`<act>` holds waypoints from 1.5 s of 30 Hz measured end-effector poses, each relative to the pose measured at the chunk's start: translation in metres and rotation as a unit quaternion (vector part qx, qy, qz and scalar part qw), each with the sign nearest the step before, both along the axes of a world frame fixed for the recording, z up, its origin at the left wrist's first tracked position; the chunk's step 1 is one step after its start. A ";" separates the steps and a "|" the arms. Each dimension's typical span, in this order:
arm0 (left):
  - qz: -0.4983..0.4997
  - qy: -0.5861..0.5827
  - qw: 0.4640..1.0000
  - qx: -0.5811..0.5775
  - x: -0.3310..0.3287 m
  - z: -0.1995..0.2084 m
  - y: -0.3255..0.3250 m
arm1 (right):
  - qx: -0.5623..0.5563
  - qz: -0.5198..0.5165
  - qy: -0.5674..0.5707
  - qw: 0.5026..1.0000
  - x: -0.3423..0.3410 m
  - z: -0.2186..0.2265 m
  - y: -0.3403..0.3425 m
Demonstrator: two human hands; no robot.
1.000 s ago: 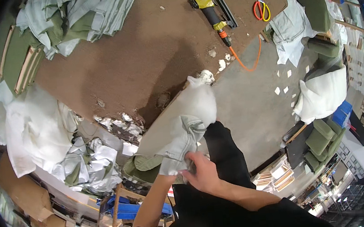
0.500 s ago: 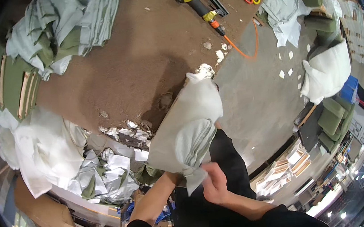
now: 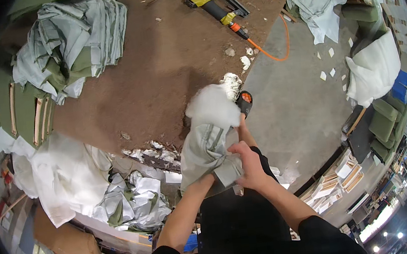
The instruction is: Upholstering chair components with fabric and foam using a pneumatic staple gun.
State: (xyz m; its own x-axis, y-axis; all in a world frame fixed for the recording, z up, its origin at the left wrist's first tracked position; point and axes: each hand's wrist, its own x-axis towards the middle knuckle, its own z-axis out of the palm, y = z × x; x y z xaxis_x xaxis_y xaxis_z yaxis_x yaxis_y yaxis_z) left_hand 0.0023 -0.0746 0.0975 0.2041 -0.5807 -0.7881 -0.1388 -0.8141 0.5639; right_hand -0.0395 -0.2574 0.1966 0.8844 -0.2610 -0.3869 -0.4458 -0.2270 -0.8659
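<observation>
A brown worktable (image 3: 157,77) is seen, bearing a yellow nail gun (image 3: 212,3). At its near edge a grey-green cushion cover (image 3: 206,147), white stuffing (image 3: 211,106) protruding, is gripped by the right hand (image 3: 248,164). The left hand (image 3: 205,182) is largely hidden in fabric; its grip cannot be told.

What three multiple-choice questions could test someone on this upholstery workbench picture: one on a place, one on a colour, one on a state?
1. Where does the yellow staple gun lie?
A. on the brown table
B. on the floor
C. in a hand

2. What colour is the hose from the gun?
A. blue
B. orange
C. black

3. How is the grey-green cover held?
A. lying loose
B. by one hand
C. by both hands

Answers: 1 A, it rests at the table's far edge. 2 B, it curls orange off the table. 3 C, left hand and right hand grip its lower end, white stuffing showing on top.
</observation>
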 end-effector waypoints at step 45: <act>0.209 -0.280 0.921 -0.172 0.125 0.062 -0.085 | 0.185 -0.172 0.105 0.962 0.074 -0.067 -0.028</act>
